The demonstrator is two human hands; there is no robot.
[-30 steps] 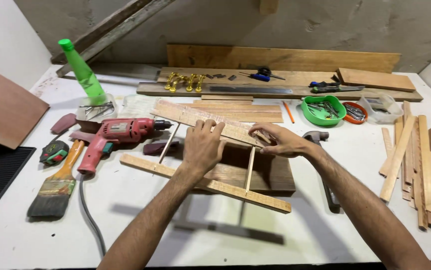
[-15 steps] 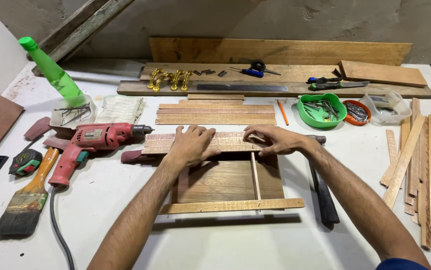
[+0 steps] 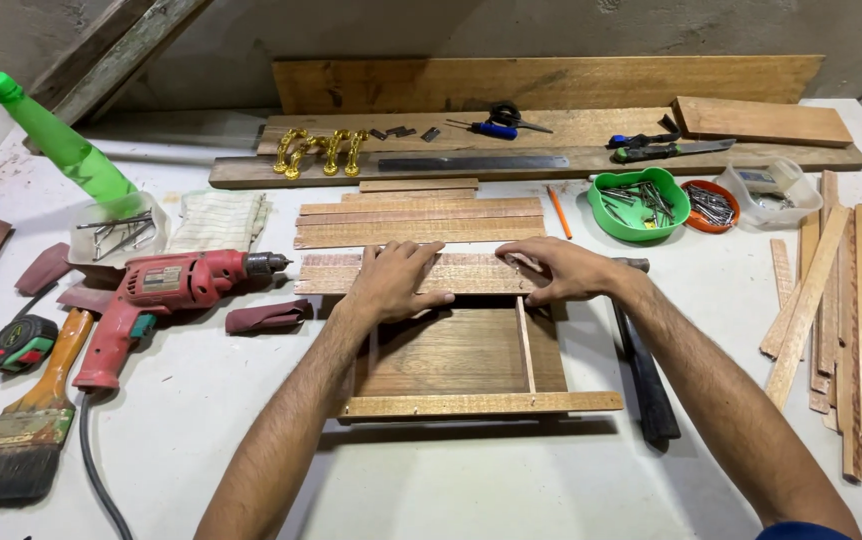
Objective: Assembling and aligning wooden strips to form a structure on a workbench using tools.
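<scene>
I have my left hand (image 3: 391, 282) and right hand (image 3: 561, 270) pressed flat, fingers unclenched, on the far slat (image 3: 471, 272) of the wooden frame (image 3: 481, 403) lying over a block (image 3: 451, 350), seemingly aligning it; fastening likely needs the hammer (image 3: 646, 380) just right of my right hand.

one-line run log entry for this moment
left hand: flat on wooden slat | right hand: pressing same slat | frame: on board | drill: left
</scene>
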